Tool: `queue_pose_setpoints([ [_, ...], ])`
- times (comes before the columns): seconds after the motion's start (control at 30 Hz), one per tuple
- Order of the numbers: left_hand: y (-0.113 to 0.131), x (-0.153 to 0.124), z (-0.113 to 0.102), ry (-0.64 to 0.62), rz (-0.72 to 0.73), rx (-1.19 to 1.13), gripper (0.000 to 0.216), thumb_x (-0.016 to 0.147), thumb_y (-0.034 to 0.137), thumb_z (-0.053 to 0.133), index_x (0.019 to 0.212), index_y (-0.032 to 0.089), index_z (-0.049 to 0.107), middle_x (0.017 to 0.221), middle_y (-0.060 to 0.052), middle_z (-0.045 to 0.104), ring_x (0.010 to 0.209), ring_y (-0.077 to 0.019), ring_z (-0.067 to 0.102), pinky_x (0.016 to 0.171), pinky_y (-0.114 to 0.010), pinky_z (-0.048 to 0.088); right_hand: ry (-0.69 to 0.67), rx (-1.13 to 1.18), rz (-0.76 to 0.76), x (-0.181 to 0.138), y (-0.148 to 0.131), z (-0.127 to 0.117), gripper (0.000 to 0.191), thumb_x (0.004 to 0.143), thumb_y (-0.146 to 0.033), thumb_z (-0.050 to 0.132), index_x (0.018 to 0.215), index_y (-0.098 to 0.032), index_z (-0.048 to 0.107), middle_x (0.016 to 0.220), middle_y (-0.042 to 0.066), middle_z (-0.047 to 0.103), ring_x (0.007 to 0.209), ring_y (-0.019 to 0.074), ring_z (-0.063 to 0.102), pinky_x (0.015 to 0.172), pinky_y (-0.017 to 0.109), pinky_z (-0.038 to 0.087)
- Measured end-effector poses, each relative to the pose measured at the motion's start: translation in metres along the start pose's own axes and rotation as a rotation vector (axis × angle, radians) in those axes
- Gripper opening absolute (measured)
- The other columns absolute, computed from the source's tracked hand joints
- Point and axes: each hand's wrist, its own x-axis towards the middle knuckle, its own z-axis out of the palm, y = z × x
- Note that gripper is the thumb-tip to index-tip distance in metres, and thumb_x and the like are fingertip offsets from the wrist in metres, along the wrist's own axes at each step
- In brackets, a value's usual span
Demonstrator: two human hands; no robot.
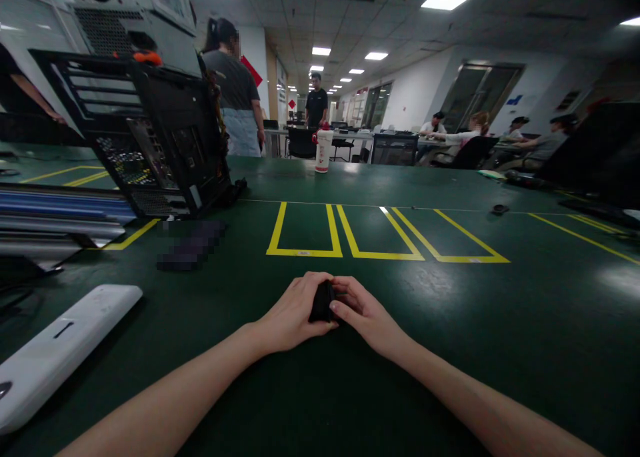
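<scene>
A small black object (pixel 323 302) rests on the green table (pixel 450 323) in front of me, held between both hands. My left hand (pixel 295 313) curls round its left side with fingers closed over the top. My right hand (pixel 365 313) closes on its right side, thumb pressed against it. Most of the object is hidden by my fingers, so I cannot make out what it is.
An open black computer case (pixel 150 137) stands at the back left beside stacked metal panels (pixel 55 223). A white flat device (pixel 55 350) lies at the near left. Yellow tape boxes (pixel 385 233) mark the table's middle. A white bottle (pixel 323 150) stands farther back. People sit and stand beyond.
</scene>
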Motion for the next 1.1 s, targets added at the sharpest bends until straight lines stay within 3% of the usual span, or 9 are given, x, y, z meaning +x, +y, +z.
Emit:
queue_pose_setpoints([
  [0.17,0.003,0.000,-0.002,-0.001,0.006,0.023,0.058,0.073,0.028,0.062,0.121,0.024,0.029,0.114,-0.007,0.044,0.102,-0.0235,0.046,0.088,-0.041,0.040,-0.076,0.074,-0.005,-0.001,0.000,-0.002,0.023,0.077,-0.024,0.056,0.097,-0.022,0.045,0.100,0.002,0.053,0.097,0.0165,0.054,0.081,0.032,0.046],
  [0.33,0.009,-0.001,-0.010,-0.051,-0.006,0.024,0.057,0.075,0.029,0.060,0.122,0.023,0.028,0.117,-0.008,0.044,0.104,-0.0226,0.045,0.089,-0.040,0.039,-0.016,0.068,0.011,0.001,0.004,-0.002,0.021,0.078,-0.029,0.055,0.096,-0.022,0.046,0.095,0.001,0.054,0.092,0.0162,0.056,0.077,0.032,0.047],
  [0.53,0.004,0.000,-0.004,-0.011,-0.002,0.017,0.059,0.073,0.029,0.062,0.121,0.024,0.029,0.115,-0.007,0.045,0.102,-0.0228,0.046,0.087,-0.039,0.041,-0.011,0.037,0.039,0.001,0.001,-0.001,0.027,0.079,-0.025,0.053,0.105,-0.023,0.045,0.107,0.003,0.050,0.100,0.0166,0.052,0.086,0.035,0.044],
  [0.7,0.005,-0.001,-0.006,-0.031,0.002,0.025,0.057,0.075,0.028,0.060,0.122,0.024,0.028,0.116,-0.008,0.044,0.103,-0.0225,0.046,0.087,-0.039,0.040,-0.065,0.088,0.028,-0.001,-0.001,-0.003,0.027,0.075,-0.023,0.058,0.099,-0.022,0.045,0.105,0.003,0.052,0.099,0.0173,0.053,0.085,0.037,0.045],
  [0.9,0.004,0.000,-0.002,0.002,0.018,0.023,0.060,0.073,0.028,0.063,0.121,0.024,0.028,0.115,-0.007,0.043,0.104,-0.0233,0.045,0.090,-0.042,0.038,-0.032,0.099,0.044,0.000,-0.002,-0.003,0.021,0.077,-0.027,0.055,0.096,-0.022,0.046,0.100,0.002,0.053,0.094,0.0167,0.055,0.083,0.036,0.046],
  [1.1,0.001,0.002,0.002,0.016,0.028,0.028,0.060,0.072,0.026,0.063,0.121,0.023,0.028,0.114,-0.007,0.044,0.104,-0.0223,0.045,0.091,-0.039,0.038,-0.026,0.050,0.019,0.001,0.000,-0.003,0.026,0.078,-0.023,0.054,0.103,-0.023,0.046,0.105,0.002,0.050,0.100,0.0163,0.052,0.087,0.035,0.043],
])
